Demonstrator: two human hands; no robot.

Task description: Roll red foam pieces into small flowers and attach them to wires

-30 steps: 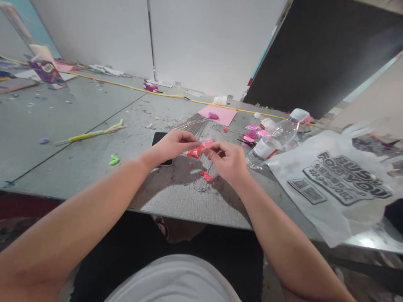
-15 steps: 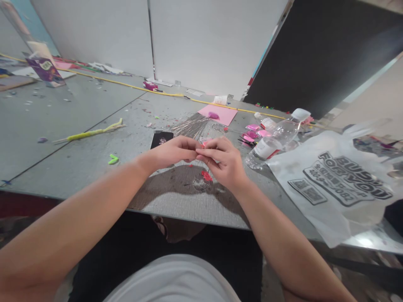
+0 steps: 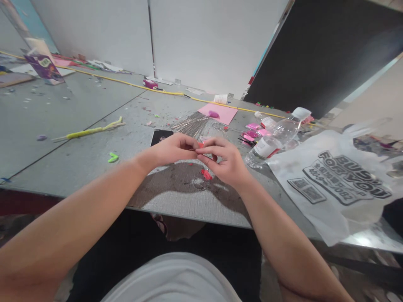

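My left hand (image 3: 178, 149) and my right hand (image 3: 225, 161) meet at the fingertips above the table's near part. Both are closed in a pinch. A small red piece (image 3: 200, 145) shows between their fingers, mostly covered, so its exact shape is hidden. Below them on the table lies a clump of red bits (image 3: 206, 174) beside a faint wet-looking ring. A dark phone-like slab (image 3: 160, 136) sits partly behind my left hand. Beyond the hands, a bundle of thin wires (image 3: 192, 124) fans out toward a pink sheet (image 3: 225, 114) with a purple lump (image 3: 213, 114) on it.
To the right stand a clear plastic bottle (image 3: 285, 132) and a white printed plastic bag (image 3: 333, 180). Pink packets (image 3: 252, 133) lie behind the bottle. On the left are a yellow-green wrapped stick (image 3: 94, 131) and a bright green piece (image 3: 113, 157). A yellow cord (image 3: 119, 84) crosses the back.
The fingers have shifted slightly around the red piece, and more of it shows between them. My right fingers are a little more arched. The things on the table stay in place.
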